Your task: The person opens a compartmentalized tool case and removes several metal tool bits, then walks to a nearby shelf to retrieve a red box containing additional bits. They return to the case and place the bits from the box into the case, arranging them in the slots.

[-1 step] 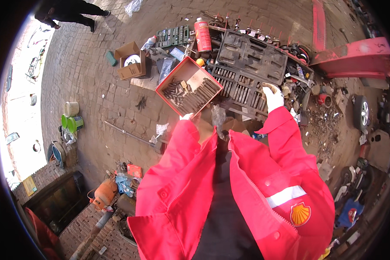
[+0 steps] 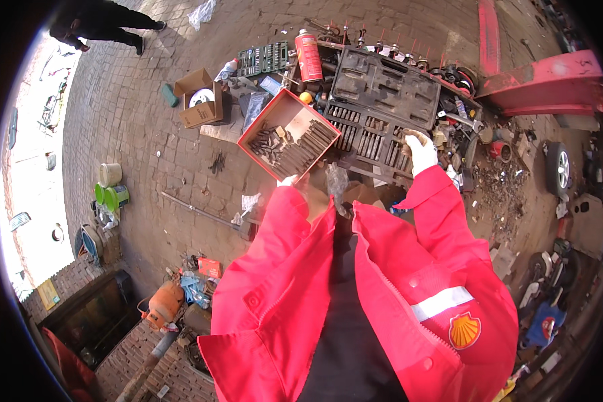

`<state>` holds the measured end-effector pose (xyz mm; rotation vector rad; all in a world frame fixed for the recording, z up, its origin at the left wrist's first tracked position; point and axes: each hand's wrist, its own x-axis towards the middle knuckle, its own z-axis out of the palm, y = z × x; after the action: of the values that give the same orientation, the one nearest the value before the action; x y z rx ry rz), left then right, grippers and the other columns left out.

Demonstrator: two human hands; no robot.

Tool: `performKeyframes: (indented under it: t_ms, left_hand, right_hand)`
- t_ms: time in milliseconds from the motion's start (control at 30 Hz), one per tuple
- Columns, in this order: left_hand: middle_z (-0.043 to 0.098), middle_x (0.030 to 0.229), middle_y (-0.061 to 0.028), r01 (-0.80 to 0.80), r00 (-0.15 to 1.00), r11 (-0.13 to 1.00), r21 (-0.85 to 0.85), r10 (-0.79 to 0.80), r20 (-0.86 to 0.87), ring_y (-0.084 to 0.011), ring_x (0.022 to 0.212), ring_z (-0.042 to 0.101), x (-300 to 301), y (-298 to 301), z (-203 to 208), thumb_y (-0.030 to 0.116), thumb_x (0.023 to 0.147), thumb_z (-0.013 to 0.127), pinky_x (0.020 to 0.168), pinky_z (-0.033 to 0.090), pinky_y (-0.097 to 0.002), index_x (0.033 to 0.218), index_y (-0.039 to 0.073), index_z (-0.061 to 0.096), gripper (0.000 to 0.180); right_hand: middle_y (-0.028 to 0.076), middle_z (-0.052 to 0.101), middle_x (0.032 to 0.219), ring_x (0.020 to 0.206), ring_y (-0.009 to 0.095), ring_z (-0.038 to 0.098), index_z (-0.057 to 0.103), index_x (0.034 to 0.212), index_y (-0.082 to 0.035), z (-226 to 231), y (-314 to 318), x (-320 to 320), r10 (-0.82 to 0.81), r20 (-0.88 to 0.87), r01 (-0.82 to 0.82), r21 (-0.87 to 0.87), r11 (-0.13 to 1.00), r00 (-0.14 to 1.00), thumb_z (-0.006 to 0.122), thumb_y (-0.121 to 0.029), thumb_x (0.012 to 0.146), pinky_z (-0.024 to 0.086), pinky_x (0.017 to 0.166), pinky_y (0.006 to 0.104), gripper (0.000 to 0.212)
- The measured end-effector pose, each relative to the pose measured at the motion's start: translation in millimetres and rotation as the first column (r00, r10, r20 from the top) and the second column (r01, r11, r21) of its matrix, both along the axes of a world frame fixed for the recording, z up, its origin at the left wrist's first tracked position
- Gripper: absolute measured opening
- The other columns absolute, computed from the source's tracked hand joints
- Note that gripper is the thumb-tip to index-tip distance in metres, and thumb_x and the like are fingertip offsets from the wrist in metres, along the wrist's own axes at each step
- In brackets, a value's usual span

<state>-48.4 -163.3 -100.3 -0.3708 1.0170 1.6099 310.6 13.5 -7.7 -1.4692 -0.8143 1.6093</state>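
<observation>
Left hand (image 2: 289,181), white-gloved, mostly hidden under the red tray (image 2: 289,132); it holds the tray's near corner, fingers closed on the edge. Tray sits at 12 o'clock of the chest, tilted, dark metal bits heaped inside, rim all round. Right hand (image 2: 421,151), white-gloved, at 1 o'clock, curled on the near edge of the black socket case (image 2: 382,110); whether it grips anything, cannot tell. Case lies open, lid up, touching the tray's right side. Red spray can (image 2: 308,55) at 12, just behind the case. Cardboard box (image 2: 198,98) at 11, apart from the tray. Open brick paving (image 2: 141,154) spreads 9 to 11; clutter crowds 1 to 3. Another person's legs (image 2: 107,23) at far 10.
</observation>
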Motion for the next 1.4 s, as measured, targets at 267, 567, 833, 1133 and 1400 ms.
performKeyframes:
  t_ms: [267,567,833,1133,1400]
  left_hand:
    - [0.071,0.096,-0.0078,0.245,0.947,0.955,-0.166,-0.198,0.254,-0.0186,0.074,0.064,-7.6,32.3,4.7,0.015,0.091,0.06,0.057,0.049,-0.0244,0.101,0.003,0.068,0.018]
    - [0.071,0.091,-0.0114,0.082,0.995,0.953,-0.292,-0.062,0.077,-0.0207,0.081,0.07,4.3,42.1,11.7,0.001,0.09,0.055,0.067,0.058,-0.0262,0.098,-0.003,0.066,0.014]
    - [0.069,0.089,-0.0169,0.17,0.976,0.985,-0.009,-0.169,-0.135,-0.0325,0.081,0.07,33.6,75.4,35.6,0.0,0.075,0.064,0.075,0.063,-0.0399,0.089,-0.007,0.061,0.016]
    - [0.068,0.078,-0.0239,0.786,0.473,0.494,-0.37,-0.868,-0.154,-0.0366,0.063,0.07,85.4,291.2,22.5,-0.004,0.085,0.055,0.055,0.058,-0.0467,0.14,0.005,0.023,0.064]
    - [0.072,0.086,-0.0269,0.746,0.242,0.289,-0.599,-0.957,-0.161,-0.0315,0.054,0.068,157.2,394.2,-60.4,0.0,0.09,0.052,0.043,0.048,-0.0431,0.148,0.015,0.017,0.07]
  right_hand:
    - [0.007,0.07,0.087,0.061,0.013,0.065,0.066,0.115,-0.002,7.1,-52.1,30.2,-0.26,-0.27,0.208,-0.207,0.956,0.927,0.059,-0.008,0.094,0.058,0.058,0.0296,0.024]
    - [0.007,0.071,0.086,0.063,0.014,0.066,0.067,0.113,-0.002,10.6,-63.5,36.9,-0.304,-0.332,0.235,-0.233,0.944,0.893,0.061,-0.009,0.093,0.059,0.058,0.03,0.022]
    - [0.006,0.072,0.091,0.068,0.011,0.066,0.067,0.114,-0.003,13.0,-66.5,43.5,-0.308,-0.378,0.247,-0.201,0.948,0.873,0.063,-0.012,0.092,0.058,0.062,0.026,0.025]
    - [0.005,0.07,0.092,0.07,0.01,0.065,0.065,0.116,-0.001,23.1,-97.5,62.4,-0.364,-0.316,0.33,-0.155,0.931,0.876,0.06,-0.01,0.093,0.057,0.065,0.0254,0.026]
    - [0.006,0.068,0.095,0.071,0.012,0.064,0.063,0.118,0.0,25.6,-129.6,73.9,-0.443,-0.213,0.41,-0.183,0.894,0.871,0.059,-0.011,0.093,0.056,0.067,0.0289,0.028]
